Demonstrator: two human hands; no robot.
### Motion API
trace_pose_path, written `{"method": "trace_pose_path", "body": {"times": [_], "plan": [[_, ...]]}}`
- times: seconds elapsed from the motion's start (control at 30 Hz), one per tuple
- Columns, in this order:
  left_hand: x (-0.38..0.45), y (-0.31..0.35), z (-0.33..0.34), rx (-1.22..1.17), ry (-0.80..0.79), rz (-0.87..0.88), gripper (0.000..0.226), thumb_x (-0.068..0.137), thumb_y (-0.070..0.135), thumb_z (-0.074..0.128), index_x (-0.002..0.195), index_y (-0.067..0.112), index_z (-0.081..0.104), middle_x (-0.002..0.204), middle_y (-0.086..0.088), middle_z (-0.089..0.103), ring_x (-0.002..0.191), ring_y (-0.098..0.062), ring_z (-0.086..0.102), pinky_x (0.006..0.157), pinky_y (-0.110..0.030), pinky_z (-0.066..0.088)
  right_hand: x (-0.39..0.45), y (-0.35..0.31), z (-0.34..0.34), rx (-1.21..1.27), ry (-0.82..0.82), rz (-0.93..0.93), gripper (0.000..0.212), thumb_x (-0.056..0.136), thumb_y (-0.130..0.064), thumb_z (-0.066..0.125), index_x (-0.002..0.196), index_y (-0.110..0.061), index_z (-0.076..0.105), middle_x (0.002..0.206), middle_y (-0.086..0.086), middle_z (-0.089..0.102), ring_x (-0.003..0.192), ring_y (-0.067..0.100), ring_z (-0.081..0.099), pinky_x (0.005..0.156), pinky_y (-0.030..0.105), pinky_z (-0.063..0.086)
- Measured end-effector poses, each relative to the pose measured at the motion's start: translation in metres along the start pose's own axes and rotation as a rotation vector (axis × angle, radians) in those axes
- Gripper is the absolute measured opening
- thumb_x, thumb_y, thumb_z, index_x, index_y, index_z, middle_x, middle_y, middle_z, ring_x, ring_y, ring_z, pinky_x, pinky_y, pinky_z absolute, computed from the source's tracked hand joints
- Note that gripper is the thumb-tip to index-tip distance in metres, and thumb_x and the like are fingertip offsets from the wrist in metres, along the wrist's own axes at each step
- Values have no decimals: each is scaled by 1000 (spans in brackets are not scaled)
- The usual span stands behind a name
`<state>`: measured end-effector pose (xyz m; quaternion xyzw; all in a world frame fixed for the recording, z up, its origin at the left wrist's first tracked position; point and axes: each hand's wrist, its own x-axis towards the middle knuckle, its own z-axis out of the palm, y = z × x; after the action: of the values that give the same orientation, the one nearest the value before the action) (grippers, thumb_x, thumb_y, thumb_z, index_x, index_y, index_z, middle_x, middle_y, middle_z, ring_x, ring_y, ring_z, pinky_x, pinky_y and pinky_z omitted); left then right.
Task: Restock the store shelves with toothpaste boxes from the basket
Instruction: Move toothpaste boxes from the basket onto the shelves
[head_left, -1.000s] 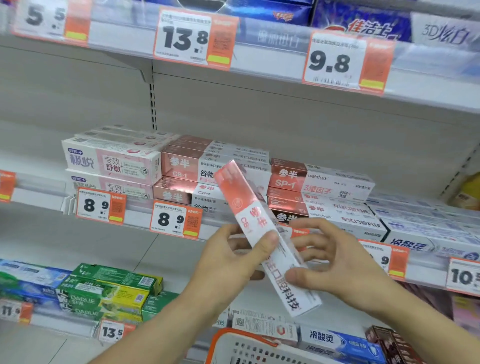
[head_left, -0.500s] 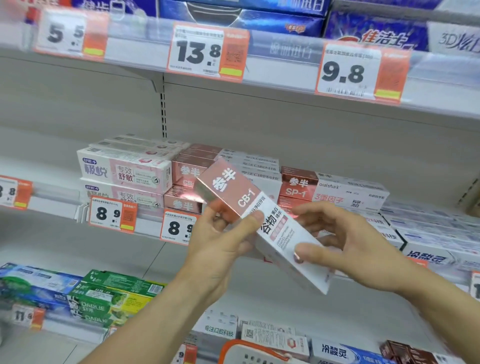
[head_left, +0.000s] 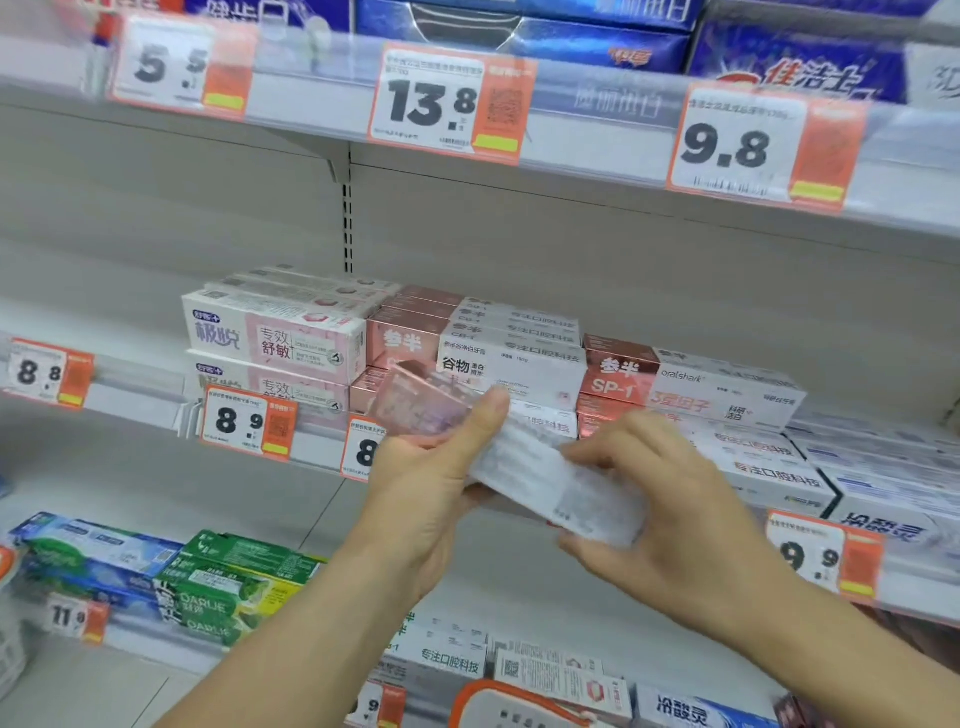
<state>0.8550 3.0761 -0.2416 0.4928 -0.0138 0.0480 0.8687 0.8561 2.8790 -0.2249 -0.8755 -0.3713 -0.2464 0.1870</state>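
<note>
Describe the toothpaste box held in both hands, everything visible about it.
The toothpaste box is a long, thin carton, seemingly glossy card, metallic pink at its upper-left end and white along the rest. Motion blur makes its print unreadable. It slants from upper left to lower right, just in front of the matching pink-and-white stack. The left hand grips the pink end; the right hand holds the white end.

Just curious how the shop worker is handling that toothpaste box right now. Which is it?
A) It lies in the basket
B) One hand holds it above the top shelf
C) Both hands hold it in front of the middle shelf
C: the left hand and right hand both grip the blurred toothpaste box in front of the middle shelf's pink stacked boxes.
</note>
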Motion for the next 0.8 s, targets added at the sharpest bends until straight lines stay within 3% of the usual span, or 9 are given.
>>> {"method": "trace_pose_path", "body": {"times": [0.07, 0.17, 0.27, 0.37, 0.47, 0.57, 0.67, 0.8], "plan": [[4, -1, -4, 40, 57, 50, 22, 64, 15, 89, 80, 11, 73, 79, -9, 71, 73, -23, 68, 66, -39, 58, -2, -1, 0, 58, -93, 50, 49, 72, -61, 74, 112, -37, 60, 114, -22, 52, 109, 0, 53, 91, 14, 40], [9, 1, -10, 21, 57, 120, 49, 55, 10, 83, 101, 8, 64, 100, -17, 73, 87, -29, 70, 76, -46, 57, 7, 9, -10, 364, -283, 370, 58, 74, -75, 63, 124, -47, 53, 124, -30, 54, 118, -6, 55, 100, 23, 47], [9, 4, -11, -111, -16, 149, 46, 66, 4, 76, 107, 10, 55, 104, -15, 70, 88, -26, 71, 69, -36, 58, 15, 19, -10, 818, -542, 515, 62, 82, -51, 74, 136, -37, 49, 129, -13, 64, 117, 9, 63, 98, 35, 52], [8, 10, -9, -112, -93, 202, 38, 74, 8, 75, 108, 7, 58, 99, -10, 69, 86, -22, 69, 68, -32, 58, 17, 17, -5, 995, -489, 510, 53, 86, -17, 75, 135, -18, 54, 121, 8, 71, 109, 26, 69, 87, 36, 58], [11, 18, -14, 205, 12, 328, 45, 75, 32, 87, 107, 11, 64, 102, 1, 75, 94, -14, 72, 80, -29, 57, 26, 18, -13, 775, -211, 420, 51, 77, -27, 81, 125, -26, 62, 111, 3, 75, 101, 24, 71, 86, 45, 59], [20, 23, -34, 546, 311, 434, 58, 69, 44, 84, 117, 24, 59, 111, 11, 69, 103, 0, 65, 87, -18, 50, 47, 25, -33, 390, 6, 322, 47, 71, -49, 78, 114, -38, 67, 111, -17, 72, 102, 9, 69, 86, 34, 57], [33, 30, -55, 815, 496, 554, 61, 78, 33, 83, 128, 21, 51, 124, 9, 52, 119, -9, 51, 103, -27, 41, 73, 31, -33, -59, -74, 187, 44, 77, -50, 75, 119, -41, 64, 117, -21, 64, 114, 8, 57, 97, 34, 46], [48, 34, -80, 1167, 483, 601, 74, 76, 32, 83, 139, 18, 47, 143, -3, 41, 139, -22, 28, 113, -36, 25, 92, 39, -9, -68, -93, 186, 47, 84, -49, 71, 128, -34, 62, 117, -24, 53, 119, 9, 50, 100, 29, 38]]}}
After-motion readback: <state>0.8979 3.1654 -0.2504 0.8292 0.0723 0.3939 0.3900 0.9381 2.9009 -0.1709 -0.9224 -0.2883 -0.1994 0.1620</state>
